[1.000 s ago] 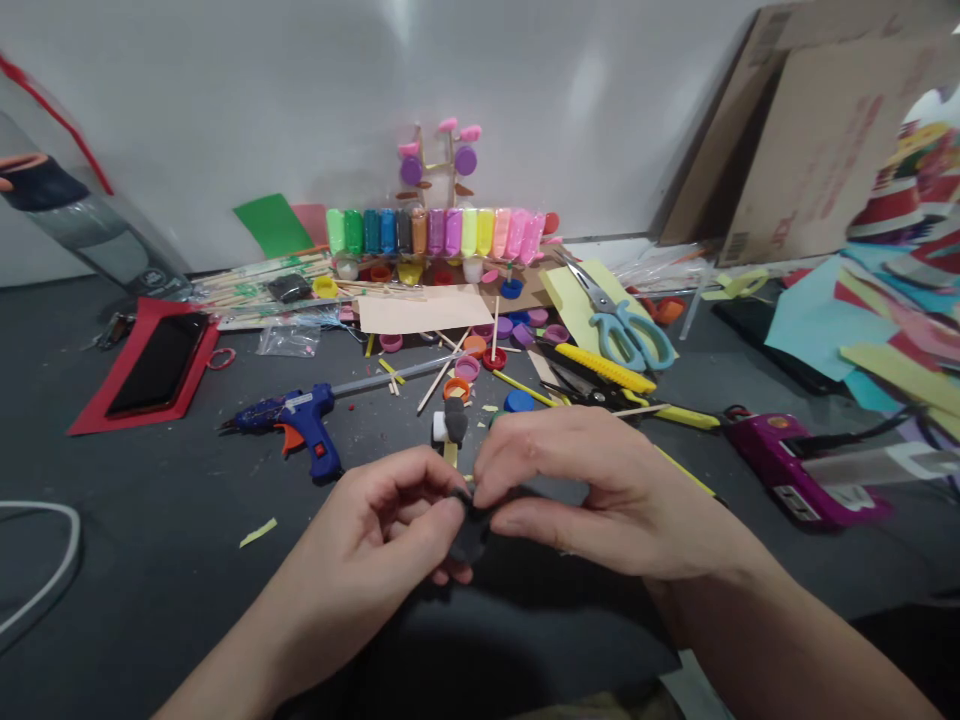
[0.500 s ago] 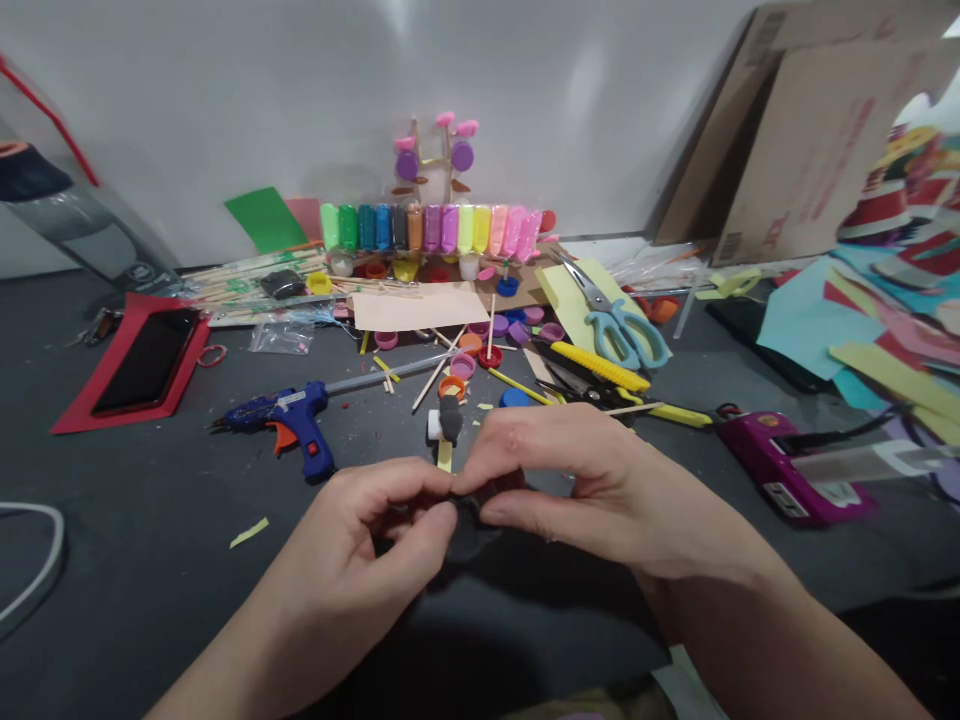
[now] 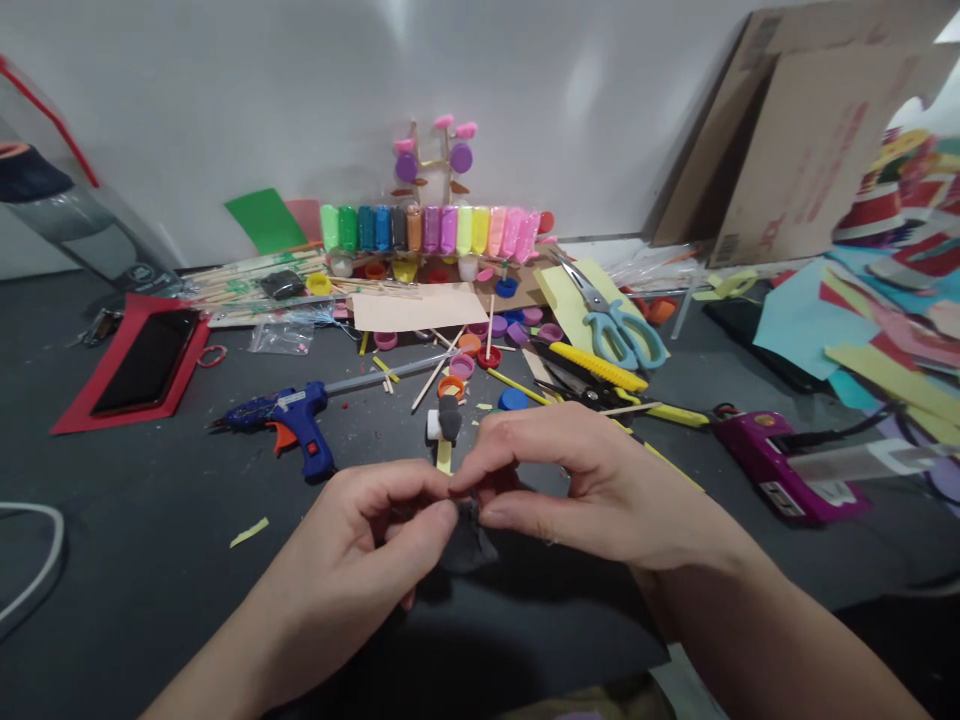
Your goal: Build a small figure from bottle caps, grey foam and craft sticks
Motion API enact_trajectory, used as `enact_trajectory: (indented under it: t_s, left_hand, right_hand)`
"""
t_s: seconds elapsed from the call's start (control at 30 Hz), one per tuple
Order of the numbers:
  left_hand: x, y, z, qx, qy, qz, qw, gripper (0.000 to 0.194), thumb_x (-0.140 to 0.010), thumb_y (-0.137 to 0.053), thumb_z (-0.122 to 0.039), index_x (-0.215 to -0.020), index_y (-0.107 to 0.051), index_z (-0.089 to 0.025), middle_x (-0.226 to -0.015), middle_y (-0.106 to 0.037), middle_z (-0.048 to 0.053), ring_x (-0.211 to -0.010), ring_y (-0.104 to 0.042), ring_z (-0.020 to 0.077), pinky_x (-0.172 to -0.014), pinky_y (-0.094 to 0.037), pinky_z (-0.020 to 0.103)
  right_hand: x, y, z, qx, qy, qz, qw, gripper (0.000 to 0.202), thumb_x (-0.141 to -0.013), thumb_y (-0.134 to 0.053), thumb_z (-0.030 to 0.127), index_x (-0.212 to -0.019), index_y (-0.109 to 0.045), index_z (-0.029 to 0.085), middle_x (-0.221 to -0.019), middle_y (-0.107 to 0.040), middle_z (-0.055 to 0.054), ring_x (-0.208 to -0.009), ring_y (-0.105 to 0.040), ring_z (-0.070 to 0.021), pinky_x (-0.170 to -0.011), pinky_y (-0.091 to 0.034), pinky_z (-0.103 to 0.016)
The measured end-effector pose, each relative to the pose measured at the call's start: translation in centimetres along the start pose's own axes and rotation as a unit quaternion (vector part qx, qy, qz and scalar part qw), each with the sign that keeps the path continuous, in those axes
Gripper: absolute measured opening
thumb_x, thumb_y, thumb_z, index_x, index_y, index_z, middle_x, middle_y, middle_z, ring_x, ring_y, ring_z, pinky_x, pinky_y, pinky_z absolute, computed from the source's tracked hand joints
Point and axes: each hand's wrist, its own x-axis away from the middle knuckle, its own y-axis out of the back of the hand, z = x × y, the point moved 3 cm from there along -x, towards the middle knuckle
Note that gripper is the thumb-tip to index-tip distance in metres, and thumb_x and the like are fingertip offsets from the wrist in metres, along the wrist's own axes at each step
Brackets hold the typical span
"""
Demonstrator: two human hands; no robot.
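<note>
Dark cluttered tabletop (image 3: 165, 520) against pale wall (image 3: 285, 90), left hand (image 3: 390, 540) and right hand (image 3: 570, 490) pinching dark material (image 3: 471, 530).

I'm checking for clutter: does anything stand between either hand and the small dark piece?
Nothing visible: the left hand and right hand are both at the dark piece, though fingers partly hide it.
</note>
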Motion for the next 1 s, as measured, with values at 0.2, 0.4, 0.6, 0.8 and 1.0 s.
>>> enact_trajectory:
  t_s: [0.2, 0.4, 0.6, 0.8, 1.0]
  left_hand:
    - [-0.1, 0.0, 0.4, 0.001, 0.008, -0.007, 1.0, 0.023, -0.088, -0.059, -0.037, -0.091, -0.073, -0.018, -0.062, -0.05, -0.003, -0.048, -0.043, 0.0073, -0.045, -0.037, 0.018]
    - [-0.3, 0.2, 0.5, 0.036, -0.001, -0.033, 0.999, 0.016, -0.087, -0.063, -0.033, -0.088, -0.067, -0.018, -0.059, -0.054, -0.004, -0.048, -0.049, 0.0077, -0.046, -0.041, 0.017]
    - [-0.6, 0.2, 0.3, 0.097, -0.041, -0.098, 0.99, 0.012, -0.085, -0.066, -0.03, -0.088, -0.067, -0.019, -0.064, -0.064, -0.003, -0.053, -0.062, 0.0107, -0.053, -0.052, 0.019]
    - [-0.1, 0.7, 0.0, -0.021, -0.092, -0.134, 0.986, 0.016, -0.085, -0.067, -0.031, -0.098, -0.071, -0.022, -0.087, -0.072, 0.001, -0.073, -0.066, 0.0142, -0.065, -0.053, 0.02]
    - [-0.3, 1.3, -0.4, -0.084, -0.116, -0.138, 0.98, 0.012, -0.088, -0.066, -0.031, -0.094, -0.073, -0.024, -0.09, -0.07, -0.002, -0.074, -0.061, 0.0114, -0.066, -0.048, 0.018]
  right_hand:
    - [-0.2, -0.1, 0.0, 0.011, 0.02, -0.01, 1.0, 0.006, -0.093, -0.063, 0.012, -0.094, -0.069, 0.012, -0.081, -0.066, -0.002, -0.075, -0.06, -0.0102, -0.071, -0.045, -0.02]
    - [0.0, 0.4, 0.1, 0.012, -0.015, -0.019, 1.0, 0.015, -0.098, -0.058, 0.017, -0.105, -0.07, 0.015, -0.087, -0.07, -0.003, -0.078, -0.063, -0.0111, -0.072, -0.047, -0.021]
    - [0.1, 0.1, -0.2, 0.005, -0.093, -0.077, 0.993, 0.015, -0.089, -0.072, 0.031, -0.089, -0.067, 0.016, -0.073, -0.065, 0.001, -0.062, -0.058, -0.0104, -0.06, -0.046, -0.02]
    - [-0.1, -0.3, -0.2, 0.006, -0.104, -0.071, 0.992, 0.011, -0.091, -0.069, 0.025, -0.086, -0.067, 0.015, -0.075, -0.066, 0.001, -0.065, -0.058, -0.0088, -0.062, -0.045, -0.017]
    - [-0.3, -0.6, -0.9, -0.086, -0.181, -0.051, 0.978, 0.014, -0.088, -0.071, 0.027, -0.083, -0.068, 0.014, -0.07, -0.064, 0.002, -0.061, -0.056, -0.0083, -0.056, -0.044, -0.016]
